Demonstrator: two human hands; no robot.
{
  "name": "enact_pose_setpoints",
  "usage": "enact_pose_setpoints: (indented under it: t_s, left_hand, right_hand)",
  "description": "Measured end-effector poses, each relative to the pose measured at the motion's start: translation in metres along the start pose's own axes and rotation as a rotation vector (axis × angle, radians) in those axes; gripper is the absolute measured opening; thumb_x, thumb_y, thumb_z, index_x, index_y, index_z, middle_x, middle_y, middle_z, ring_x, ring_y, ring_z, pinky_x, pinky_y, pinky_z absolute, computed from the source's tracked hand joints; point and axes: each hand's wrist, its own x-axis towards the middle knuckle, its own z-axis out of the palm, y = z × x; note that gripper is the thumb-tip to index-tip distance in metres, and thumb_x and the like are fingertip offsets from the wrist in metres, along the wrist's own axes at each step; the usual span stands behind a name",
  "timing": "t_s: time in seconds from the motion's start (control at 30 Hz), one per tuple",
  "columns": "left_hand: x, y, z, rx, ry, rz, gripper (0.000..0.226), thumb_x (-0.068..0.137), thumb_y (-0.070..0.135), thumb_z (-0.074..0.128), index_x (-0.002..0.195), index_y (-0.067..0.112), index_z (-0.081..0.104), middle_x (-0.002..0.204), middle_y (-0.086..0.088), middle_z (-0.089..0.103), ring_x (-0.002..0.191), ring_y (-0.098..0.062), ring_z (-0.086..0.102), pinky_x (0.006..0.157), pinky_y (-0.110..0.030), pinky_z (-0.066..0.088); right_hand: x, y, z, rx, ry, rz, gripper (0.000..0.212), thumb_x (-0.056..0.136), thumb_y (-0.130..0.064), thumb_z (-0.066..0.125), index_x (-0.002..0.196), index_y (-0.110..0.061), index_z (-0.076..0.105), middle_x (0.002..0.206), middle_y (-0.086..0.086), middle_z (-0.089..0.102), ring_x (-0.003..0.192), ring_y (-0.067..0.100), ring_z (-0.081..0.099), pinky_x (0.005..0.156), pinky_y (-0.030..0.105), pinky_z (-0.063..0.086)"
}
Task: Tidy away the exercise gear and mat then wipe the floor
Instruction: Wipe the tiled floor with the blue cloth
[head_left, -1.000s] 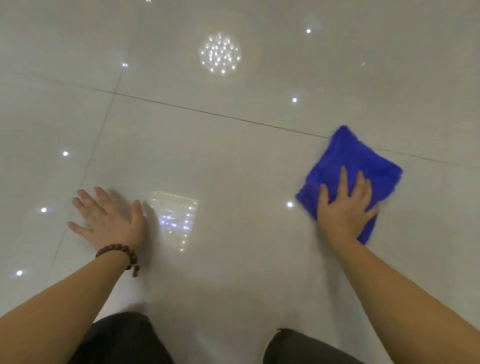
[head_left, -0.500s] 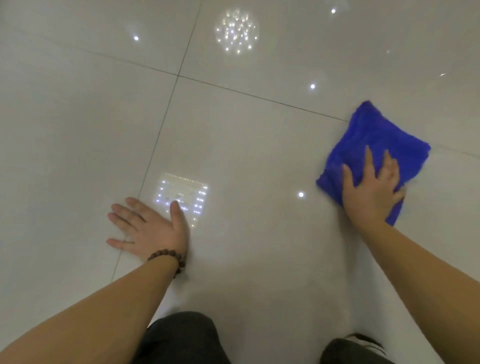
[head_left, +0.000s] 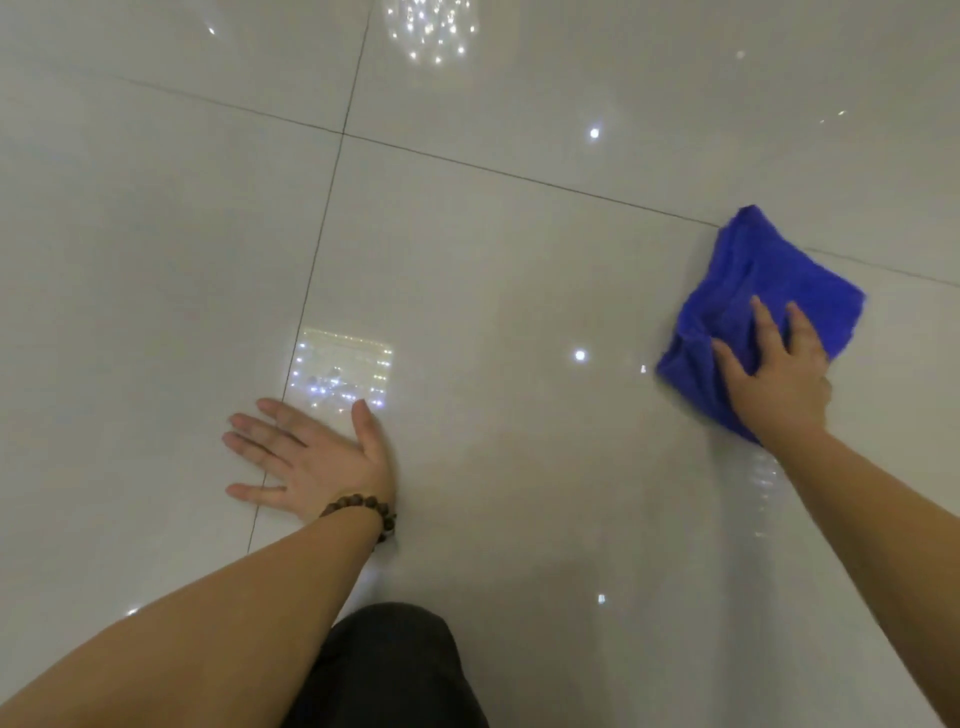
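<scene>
Right hand (head_left: 779, 379) flat on blue cloth (head_left: 763, 306), fingers straight and spread, pressing it to floor (head_left: 519, 260). Cloth rumpled, far corner lying over tile seam (head_left: 519, 179). Left hand (head_left: 311, 460) well left of cloth, palm down on floor, fingers splayed, across second tile seam; beaded bracelet (head_left: 363, 512) at wrist. Ceiling-light reflections on glossy tiles between hands. Dark-trousered knee (head_left: 384, 665) nearer camera than cloth, low centre.

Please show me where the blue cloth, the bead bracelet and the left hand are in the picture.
blue cloth (head_left: 748, 270): head view, on its bare upper part.
bead bracelet (head_left: 363, 506): head view, on the beads at the wrist.
left hand (head_left: 317, 462): head view, on its back, flat on the floor.
</scene>
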Motion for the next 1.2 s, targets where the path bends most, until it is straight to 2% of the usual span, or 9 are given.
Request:
enact_pose_setpoints:
  t_s: [0.1,0.27,0.37,0.7,0.77,0.97,1.03,1.13,1.2]
  left_hand:
    - [0.0,-0.001,0.001,-0.01,0.01,0.01,0.09,0.089,0.066,0.017,0.151,0.007,-0.011,0.159,-0.019,-0.012,0.147,-0.03,-0.015,0.112,-0.066,-0.006]
    - [-0.001,-0.001,0.002,-0.034,0.03,0.027,0.09,0.088,0.066,0.014,0.151,0.007,-0.011,0.159,-0.019,-0.014,0.146,-0.03,-0.018,0.111,-0.067,-0.006]
    - [0.0,-0.001,0.005,-0.052,0.046,0.036,0.09,0.089,0.067,0.015,0.151,0.007,-0.011,0.159,-0.018,-0.015,0.145,-0.029,-0.021,0.11,-0.067,-0.007]
    - [0.002,-0.002,0.011,-0.049,0.093,0.04,0.091,0.088,0.068,0.013,0.151,0.007,-0.012,0.159,-0.018,-0.015,0.145,-0.03,-0.022,0.111,-0.066,-0.01]
    - [0.003,-0.002,0.011,-0.052,0.095,0.043,0.091,0.088,0.068,0.014,0.151,0.007,-0.01,0.159,-0.019,-0.013,0.145,-0.031,-0.02,0.111,-0.066,-0.008]
    - [0.004,-0.003,0.011,-0.071,0.096,0.051,0.09,0.087,0.067,0.013,0.152,0.008,-0.005,0.16,-0.018,-0.009,0.146,-0.031,-0.018,0.11,-0.067,-0.005]
    - [0.004,-0.002,0.011,-0.072,0.084,0.049,0.09,0.087,0.068,0.012,0.152,0.008,-0.009,0.159,-0.018,-0.014,0.145,-0.03,-0.022,0.111,-0.066,-0.007]
    - [0.004,-0.003,0.014,-0.063,0.106,0.054,0.091,0.088,0.068,0.013,0.152,0.006,-0.008,0.159,-0.018,-0.014,0.145,-0.03,-0.022,0.111,-0.066,-0.007]
    - [0.004,-0.003,0.014,-0.061,0.106,0.049,0.092,0.088,0.068,0.014,0.152,0.006,-0.006,0.159,-0.019,-0.012,0.146,-0.031,-0.019,0.111,-0.067,-0.006]
  right_hand:
    - [-0.009,-0.048,0.019,0.016,0.087,0.12,0.071,0.086,-0.064,0.034,0.148,-0.03,0.028,0.159,0.005,0.014,0.145,0.026,0.011,0.111,0.059,0.017]
    - [-0.08,-0.151,0.07,-0.098,0.087,-0.702,0.06,0.081,-0.066,0.044,0.128,-0.029,0.053,0.147,0.006,0.04,0.138,0.028,0.03,0.104,0.058,0.024]
    - [-0.05,-0.149,0.065,-0.105,0.104,-0.875,0.054,0.079,-0.065,0.048,0.116,-0.026,0.056,0.133,0.007,0.05,0.126,0.03,0.041,0.103,0.06,0.025]
    - [0.077,-0.117,0.021,0.141,0.3,0.183,0.065,0.089,-0.061,0.032,0.145,-0.027,0.033,0.156,0.009,0.022,0.144,0.031,0.017,0.11,0.06,0.011]
    - [0.044,-0.159,0.036,0.117,0.273,0.001,0.066,0.09,-0.062,0.031,0.146,-0.027,0.033,0.156,0.009,0.022,0.144,0.03,0.017,0.111,0.059,0.01]
    - [-0.045,-0.227,0.081,-0.169,0.083,-1.324,0.058,0.088,-0.06,0.039,0.141,-0.037,0.042,0.151,0.004,0.037,0.14,0.026,0.031,0.106,0.055,0.03]
    - [0.004,-0.215,0.066,-0.1,0.16,-1.067,0.058,0.088,-0.058,0.037,0.141,-0.034,0.043,0.151,0.005,0.036,0.14,0.027,0.03,0.107,0.054,0.028]
    - [0.047,-0.219,0.048,0.096,0.232,-0.244,0.062,0.09,-0.056,0.031,0.146,-0.029,0.035,0.155,0.009,0.025,0.143,0.028,0.019,0.112,0.057,0.015]
    - [0.017,-0.258,0.058,0.096,0.23,-0.102,0.062,0.093,-0.056,0.03,0.148,-0.028,0.029,0.157,0.009,0.021,0.144,0.027,0.015,0.113,0.059,0.011]
